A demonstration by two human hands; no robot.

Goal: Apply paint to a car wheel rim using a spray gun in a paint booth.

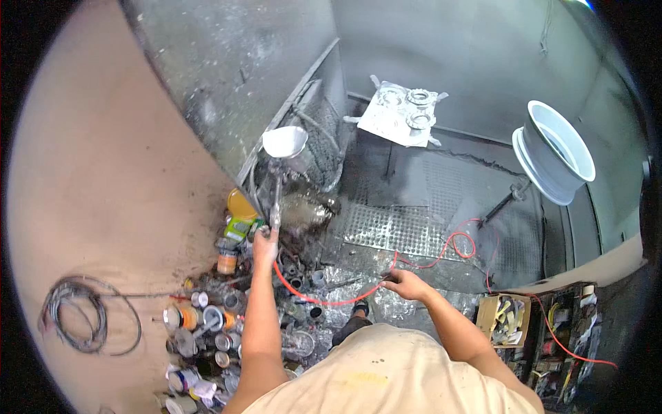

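Over there, the left hand [265,247] clamps the spray gun [278,185], long axis pointing ahead, while the right hand [408,285], nearer the silvery wheel rim [546,157] ahead-right, closes round the red hose [324,302].

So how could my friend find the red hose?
Find the pale shirt at the bottom. In front of it, the red hose sags between the left hand and right hand. It's bright red, unlike the dark coil at far left.
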